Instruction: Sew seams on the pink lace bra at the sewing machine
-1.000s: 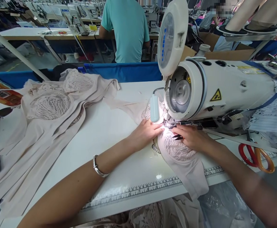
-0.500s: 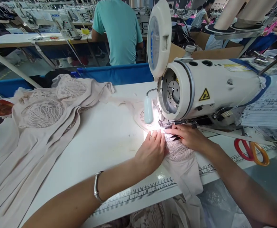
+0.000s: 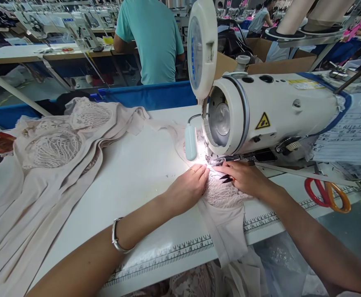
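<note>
A pale pink lace bra (image 3: 223, 192) lies under the head of a sewing machine (image 3: 261, 109), its lower end hanging over the table's front edge. My left hand (image 3: 188, 187) has its fingers closed together on the bra's left edge, close to the lit needle area; the thumb is hidden. On the right, my right hand (image 3: 245, 177) rests on the lace beside the presser foot. Black-bladed thread snips (image 3: 226, 178) stick out from under its curled fingers. The machine's round end cover (image 3: 202, 49) stands swung up.
More pink lace bras (image 3: 57, 146) are piled at the left of the white table (image 3: 137, 177). Scissors with red and orange handles (image 3: 327, 194) lie at right. A small lamp (image 3: 191, 142) hangs by the needle. A person (image 3: 149, 41) sits ahead, back turned.
My left hand and the near part of the bra have shifted left, turning the cloth under the machine. My right hand stays almost in place. The machine's inner end parts look different, now a rounded shape.
</note>
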`<control>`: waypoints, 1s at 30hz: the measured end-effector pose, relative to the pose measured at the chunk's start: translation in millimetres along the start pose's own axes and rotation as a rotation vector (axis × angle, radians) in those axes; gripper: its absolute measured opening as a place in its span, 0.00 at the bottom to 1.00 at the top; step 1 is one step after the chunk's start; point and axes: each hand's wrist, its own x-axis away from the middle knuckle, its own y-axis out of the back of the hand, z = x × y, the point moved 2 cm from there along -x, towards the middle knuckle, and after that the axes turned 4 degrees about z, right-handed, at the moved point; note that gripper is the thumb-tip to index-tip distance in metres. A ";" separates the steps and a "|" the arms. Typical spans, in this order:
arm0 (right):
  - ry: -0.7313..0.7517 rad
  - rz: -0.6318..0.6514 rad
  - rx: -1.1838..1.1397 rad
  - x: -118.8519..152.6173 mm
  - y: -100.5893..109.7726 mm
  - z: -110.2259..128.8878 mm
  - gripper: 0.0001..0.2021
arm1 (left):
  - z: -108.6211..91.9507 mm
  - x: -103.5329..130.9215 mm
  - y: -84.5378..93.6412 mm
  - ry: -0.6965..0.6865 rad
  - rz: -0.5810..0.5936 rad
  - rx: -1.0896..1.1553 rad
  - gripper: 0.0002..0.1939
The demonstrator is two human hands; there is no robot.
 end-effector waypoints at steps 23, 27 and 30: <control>0.017 -0.024 -0.189 -2.5 0.6 6.9 0.18 | -4.6 -4.4 12.9 0.103 0.039 0.288 0.11; 0.040 -0.065 -0.185 0.3 -0.6 2.1 0.17 | 0.1 -1.1 14.2 0.085 0.017 0.337 0.11; 0.101 -0.092 -0.167 1.0 1.0 2.2 0.17 | 5.3 -0.9 14.4 0.041 0.027 0.383 0.13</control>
